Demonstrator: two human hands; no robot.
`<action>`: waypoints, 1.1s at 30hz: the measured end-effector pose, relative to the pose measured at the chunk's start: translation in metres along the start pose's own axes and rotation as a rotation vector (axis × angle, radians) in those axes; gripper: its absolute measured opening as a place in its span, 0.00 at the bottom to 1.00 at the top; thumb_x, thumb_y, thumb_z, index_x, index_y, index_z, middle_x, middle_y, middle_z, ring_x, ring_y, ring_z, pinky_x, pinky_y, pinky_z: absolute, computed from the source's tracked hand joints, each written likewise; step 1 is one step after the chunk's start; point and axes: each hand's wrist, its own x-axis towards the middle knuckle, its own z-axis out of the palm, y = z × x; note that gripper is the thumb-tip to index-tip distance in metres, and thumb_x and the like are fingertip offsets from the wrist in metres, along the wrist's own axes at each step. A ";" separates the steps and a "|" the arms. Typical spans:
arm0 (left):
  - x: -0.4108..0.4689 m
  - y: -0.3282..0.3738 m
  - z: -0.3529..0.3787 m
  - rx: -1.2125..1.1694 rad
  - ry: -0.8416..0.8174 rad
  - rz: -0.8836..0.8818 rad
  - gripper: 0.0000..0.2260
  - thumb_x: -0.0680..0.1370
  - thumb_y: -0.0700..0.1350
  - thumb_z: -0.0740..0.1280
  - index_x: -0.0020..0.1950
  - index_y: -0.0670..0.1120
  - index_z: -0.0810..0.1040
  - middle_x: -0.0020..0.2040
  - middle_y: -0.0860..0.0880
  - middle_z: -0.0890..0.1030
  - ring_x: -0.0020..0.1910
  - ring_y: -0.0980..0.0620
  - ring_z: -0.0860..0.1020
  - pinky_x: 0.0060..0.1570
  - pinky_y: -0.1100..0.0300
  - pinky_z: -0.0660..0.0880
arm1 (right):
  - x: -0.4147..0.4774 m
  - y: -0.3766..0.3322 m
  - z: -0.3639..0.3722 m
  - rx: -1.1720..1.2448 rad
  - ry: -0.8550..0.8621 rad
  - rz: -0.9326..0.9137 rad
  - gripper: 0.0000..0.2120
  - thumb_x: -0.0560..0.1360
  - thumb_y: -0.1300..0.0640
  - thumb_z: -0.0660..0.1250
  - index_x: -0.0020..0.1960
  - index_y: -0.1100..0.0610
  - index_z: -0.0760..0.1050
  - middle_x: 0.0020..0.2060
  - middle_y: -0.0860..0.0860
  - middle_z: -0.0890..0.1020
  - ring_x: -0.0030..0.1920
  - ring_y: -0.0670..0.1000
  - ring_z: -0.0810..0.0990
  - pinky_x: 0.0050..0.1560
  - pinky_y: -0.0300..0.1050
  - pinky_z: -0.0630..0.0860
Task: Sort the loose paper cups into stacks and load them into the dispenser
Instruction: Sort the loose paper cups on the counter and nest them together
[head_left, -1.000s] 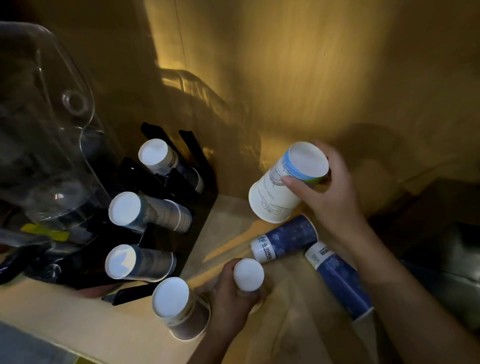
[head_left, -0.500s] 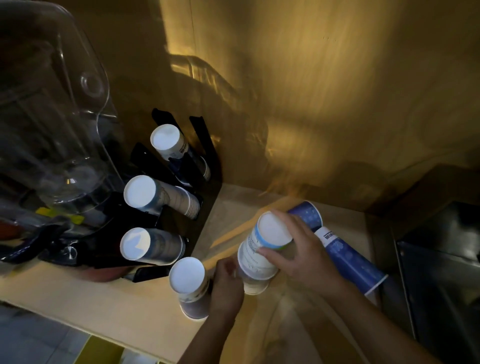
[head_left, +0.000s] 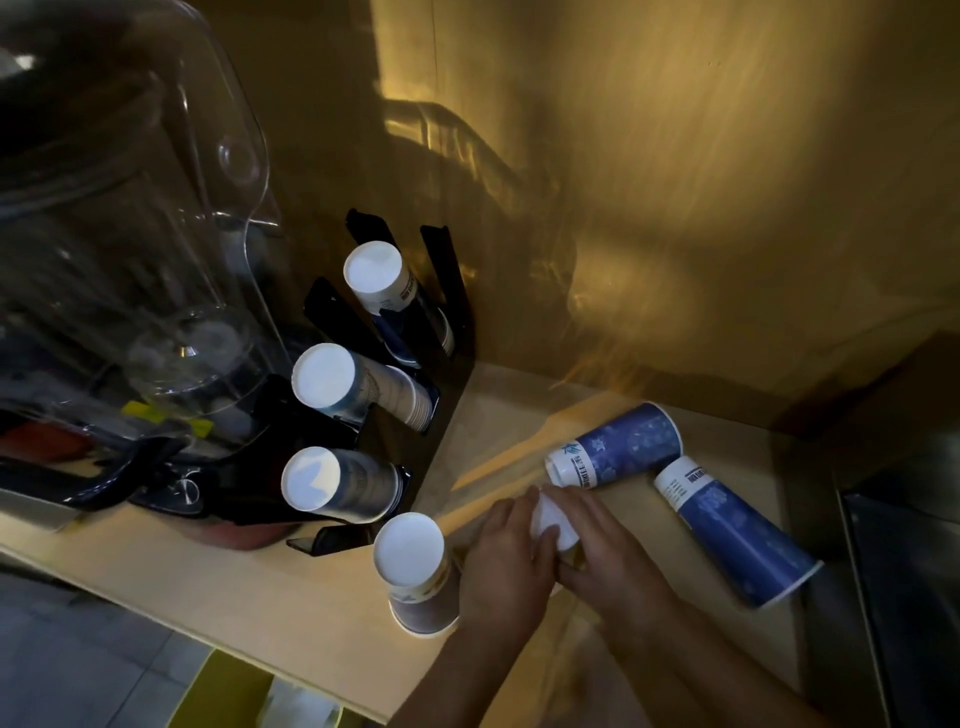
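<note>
I see both hands closed together around one small stack of cups on the counter, just right of the upside-down cup standing at the counter's front edge. A second ago the right hand held a white cup with a blue band up in the air while the left hand steadied a cup on the counter; half a second ago that white cup was coming down over it. Now only a patch of white base shows between the fingers, the left hand wrapped on the near-left side and the right hand pressed over the top and right. I judge the two cups are now nested and the hands are squeezing them home, though the rims are hidden and I cannot tell how fully they seat.

That leaves two blue cups loose on their sides: one just behind the hands, almost touching the fingers, and a taller one to the right, its white end close to the first. The black dispenser on the left already carries three stacks in its slots, white bases pointing toward me, beside a clear plastic jug.

For the task, I read this as one stack growing; the white cups are paired, the blue ones not yet gathered, and nothing from this stack loaded yet.
</note>
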 end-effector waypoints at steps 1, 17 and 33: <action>0.003 0.000 -0.001 0.103 -0.002 0.021 0.20 0.79 0.50 0.59 0.70 0.48 0.65 0.65 0.47 0.75 0.60 0.49 0.75 0.59 0.56 0.73 | 0.004 0.000 0.000 0.000 -0.001 -0.008 0.30 0.71 0.55 0.68 0.70 0.53 0.60 0.66 0.51 0.68 0.65 0.46 0.67 0.61 0.36 0.65; 0.109 0.013 -0.039 0.717 -0.271 -0.073 0.21 0.78 0.47 0.58 0.68 0.40 0.58 0.64 0.38 0.73 0.60 0.39 0.75 0.55 0.46 0.70 | 0.113 -0.005 0.000 -0.070 -0.072 -0.069 0.30 0.68 0.61 0.71 0.66 0.55 0.63 0.58 0.53 0.71 0.55 0.52 0.73 0.51 0.45 0.71; 0.117 0.003 -0.060 0.608 -0.298 -0.068 0.19 0.79 0.48 0.57 0.69 0.47 0.59 0.61 0.39 0.75 0.56 0.40 0.77 0.49 0.49 0.73 | 0.117 -0.009 0.008 -0.333 -0.030 -0.001 0.35 0.70 0.53 0.69 0.71 0.53 0.54 0.67 0.56 0.66 0.60 0.58 0.72 0.53 0.50 0.70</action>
